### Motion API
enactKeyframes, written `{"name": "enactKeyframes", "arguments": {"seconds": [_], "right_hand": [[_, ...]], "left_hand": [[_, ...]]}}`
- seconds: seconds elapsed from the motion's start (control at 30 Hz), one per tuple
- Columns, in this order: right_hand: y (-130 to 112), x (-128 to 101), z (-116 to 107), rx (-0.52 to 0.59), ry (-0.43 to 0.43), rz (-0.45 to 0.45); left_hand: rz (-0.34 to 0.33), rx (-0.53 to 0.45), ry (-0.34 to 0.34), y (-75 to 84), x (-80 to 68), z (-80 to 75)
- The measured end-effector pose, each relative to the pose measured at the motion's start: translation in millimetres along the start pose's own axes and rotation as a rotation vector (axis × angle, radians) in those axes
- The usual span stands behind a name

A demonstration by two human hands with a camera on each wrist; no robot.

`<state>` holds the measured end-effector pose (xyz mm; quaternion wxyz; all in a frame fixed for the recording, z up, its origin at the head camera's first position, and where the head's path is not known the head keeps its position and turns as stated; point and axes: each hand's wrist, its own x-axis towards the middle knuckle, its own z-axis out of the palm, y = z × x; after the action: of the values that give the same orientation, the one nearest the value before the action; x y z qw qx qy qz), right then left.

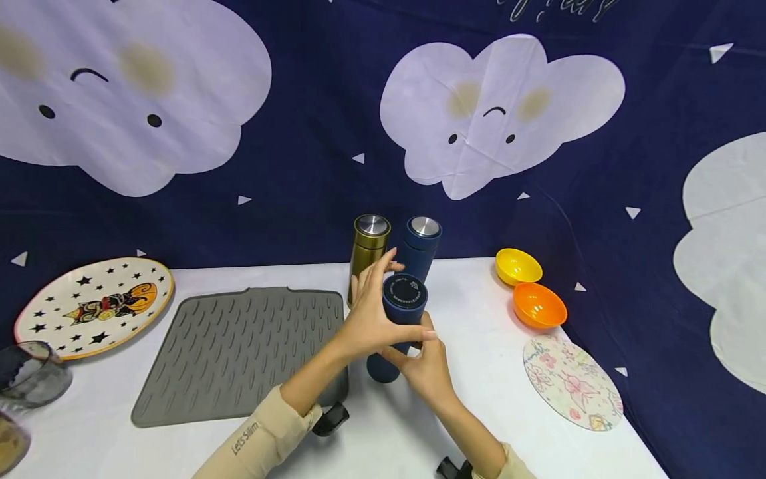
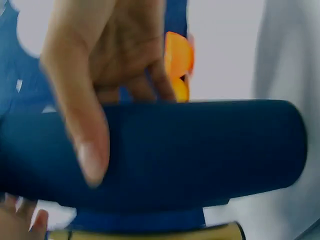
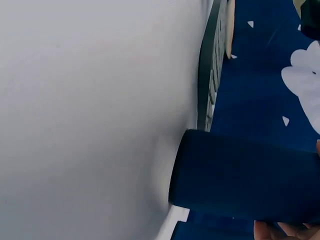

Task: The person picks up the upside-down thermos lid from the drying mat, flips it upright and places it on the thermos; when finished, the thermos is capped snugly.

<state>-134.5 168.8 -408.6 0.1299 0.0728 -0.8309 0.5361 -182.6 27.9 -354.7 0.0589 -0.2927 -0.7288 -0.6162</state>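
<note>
A dark blue bottle (image 1: 383,368) stands tilted between both hands, a black disc with small print on its upper end. My left hand (image 1: 365,322) is at its upper part, fingers spread behind and thumb stretched across the front. Lower down, my right hand (image 1: 427,369) grips it, the thumb in front and the fingers behind. In the left wrist view the right thumb lies along the side of the bottle (image 2: 205,155). The lower end of the bottle (image 3: 240,175) is close over the white table in the right wrist view.
Behind stand a gold bottle (image 1: 363,256) and another blue bottle (image 1: 421,243), both with silver tops. A grey ridged mat (image 1: 239,352) lies left, beyond it an oval plate (image 1: 108,306) and a glass (image 1: 36,376). Yellow (image 1: 518,266) and orange (image 1: 540,306) bowls and a floral mat (image 1: 573,384) sit right.
</note>
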Motion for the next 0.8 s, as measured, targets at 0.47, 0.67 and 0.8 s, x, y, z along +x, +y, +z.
{"name": "enactKeyframes", "arguments": {"seconds": [0.47, 0.67, 0.8], "right_hand": [[1, 1, -6, -0.046, -0.02, -0.054], [3, 6, -13, -0.046, -0.112, -0.141], [5, 12, -15, -0.033, -0.186, -0.154]], "left_hand": [[-0.062, 0.005, 0.025, 2.8, 2.5, 3.8], [0.017, -0.393, -0.415, -13.6, 24.3, -14.2], [-0.011, -0.576, -0.69, -27.1, 40.9, -24.6]]}}
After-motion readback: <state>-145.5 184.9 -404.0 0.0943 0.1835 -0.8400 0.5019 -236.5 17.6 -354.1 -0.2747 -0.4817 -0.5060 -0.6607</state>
